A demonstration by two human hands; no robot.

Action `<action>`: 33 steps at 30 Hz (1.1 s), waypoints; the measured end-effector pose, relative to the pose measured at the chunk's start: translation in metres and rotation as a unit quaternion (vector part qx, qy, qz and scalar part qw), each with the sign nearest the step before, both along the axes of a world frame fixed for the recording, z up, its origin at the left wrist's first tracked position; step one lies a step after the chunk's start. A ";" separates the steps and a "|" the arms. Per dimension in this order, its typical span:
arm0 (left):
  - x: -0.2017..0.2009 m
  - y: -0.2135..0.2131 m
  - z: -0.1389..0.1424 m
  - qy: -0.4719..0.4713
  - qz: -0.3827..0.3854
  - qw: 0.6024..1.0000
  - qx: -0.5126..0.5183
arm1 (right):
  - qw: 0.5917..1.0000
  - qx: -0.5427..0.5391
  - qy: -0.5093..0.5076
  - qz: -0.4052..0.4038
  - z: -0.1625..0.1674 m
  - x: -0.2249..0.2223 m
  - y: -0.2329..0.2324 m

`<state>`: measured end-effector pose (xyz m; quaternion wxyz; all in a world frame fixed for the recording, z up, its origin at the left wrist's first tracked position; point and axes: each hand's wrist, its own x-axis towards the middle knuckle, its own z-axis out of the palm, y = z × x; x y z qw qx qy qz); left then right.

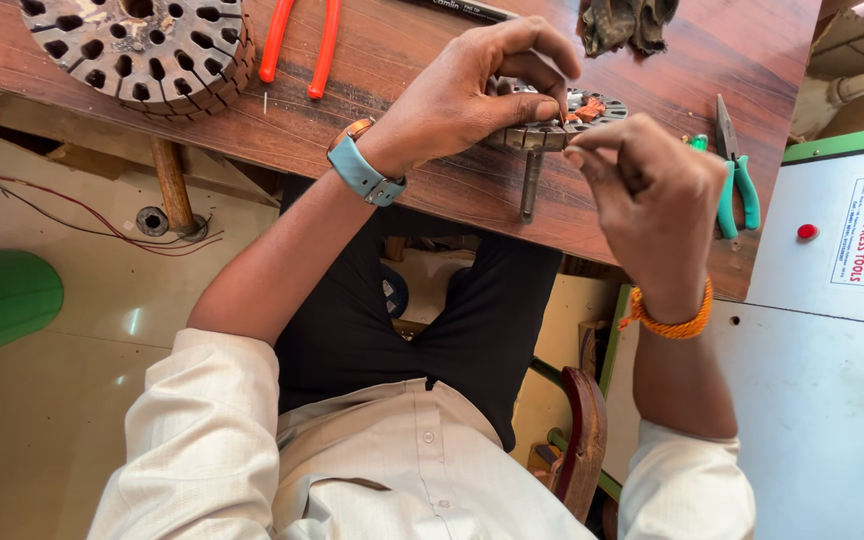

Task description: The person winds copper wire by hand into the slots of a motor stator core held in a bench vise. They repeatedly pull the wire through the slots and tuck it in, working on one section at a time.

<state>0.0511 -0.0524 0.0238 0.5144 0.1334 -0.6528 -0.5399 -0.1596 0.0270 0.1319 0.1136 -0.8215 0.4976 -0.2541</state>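
Wooden counter [372, 60] carries two slotted metal cores: one large core [142, 45] lying idle, one small core [562, 120] on its shaft, which the left hand [462, 95] pinches steady while the right hand [652, 195] closes its fingers at its edge. Two pliers, red-handled pliers [302, 40] and green-handled pliers [737, 180], lie within reach.

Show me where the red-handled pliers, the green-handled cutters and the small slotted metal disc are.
Red-handled pliers [324, 45]: head view, on one red handle.
Green-handled cutters [749, 195]: head view, on the right green handle.
Small slotted metal disc [592, 108]: head view, on its top face beside the left hand [462, 95]; the right hand [652, 195] touches its edge.
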 end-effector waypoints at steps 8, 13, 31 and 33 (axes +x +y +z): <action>-0.007 0.037 0.032 -0.126 0.219 0.951 -0.179 | 0.998 -0.042 -0.015 0.054 -0.045 0.001 0.026; -0.023 0.051 0.024 -0.245 0.345 0.872 -0.246 | 0.998 -0.013 -0.051 -0.036 -0.039 -0.032 0.027; -0.033 0.056 0.010 -0.255 0.418 0.820 -0.295 | 0.996 -0.084 -0.031 0.020 0.000 -0.026 -0.010; -0.034 0.057 0.010 -0.254 0.418 0.825 -0.283 | 0.997 -0.076 -0.024 0.020 0.003 -0.023 -0.011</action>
